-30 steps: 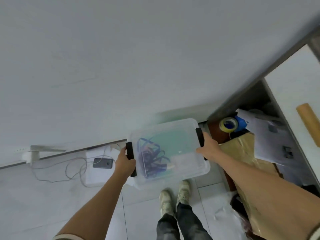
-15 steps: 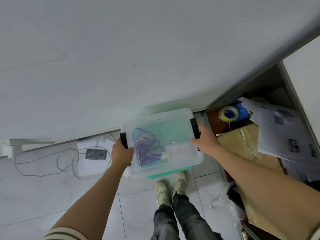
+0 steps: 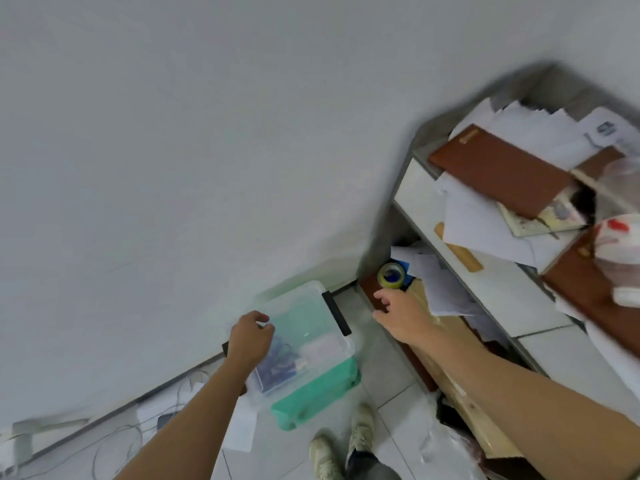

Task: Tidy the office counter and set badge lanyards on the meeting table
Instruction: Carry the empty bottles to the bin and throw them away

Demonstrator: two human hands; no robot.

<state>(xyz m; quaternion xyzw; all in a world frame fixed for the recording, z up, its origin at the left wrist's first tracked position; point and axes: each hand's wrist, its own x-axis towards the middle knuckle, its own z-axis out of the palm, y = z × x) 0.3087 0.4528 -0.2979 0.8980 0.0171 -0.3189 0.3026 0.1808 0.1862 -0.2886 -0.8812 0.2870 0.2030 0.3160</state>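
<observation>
The tiled floor [image 3: 381,368] carries a green bin [image 3: 311,393] and a white sheet [image 3: 239,427] by the wall.

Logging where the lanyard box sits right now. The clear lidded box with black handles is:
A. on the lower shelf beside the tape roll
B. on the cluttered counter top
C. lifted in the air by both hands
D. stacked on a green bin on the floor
D: the clear box rests on top of the green bin on the tiled floor by the wall, and the right hand is apart from its black handle.
</observation>
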